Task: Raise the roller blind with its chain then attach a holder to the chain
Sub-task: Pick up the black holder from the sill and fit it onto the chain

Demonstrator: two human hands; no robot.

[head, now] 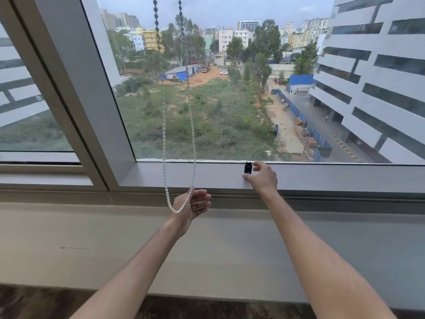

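The person stands at a wide window, both bare forearms stretched out over the grey sill (230,249). A white beaded plastic chain (163,134) hangs down in two strands in front of the glass, left of centre, and closes in a loop at the bottom. The left hand (192,207) is turned palm up just below the near edge of the grey metal window frame (345,176), and the bottom of the loop lies across it: the right strand runs down past the thumb side, the curve of the loop rests near the heel of the hand. The fingers are loosely curled and spread apart, not pressed on the beads, so the chain is cradled rather than pinched.

To the right of the loop, a small black cylindrical plastic holder (247,168) stands upright on the lower frame ledge, close against the bottom edge of the pane. The right hand (261,177) is at it from the right, the thumb low near the holder's base and a finger arched just beside its top. Whether the fingers already press the holder I cannot tell; they look partly apart around it.

Through the glass, a green plot, blue sheds and pale buildings lie far below.
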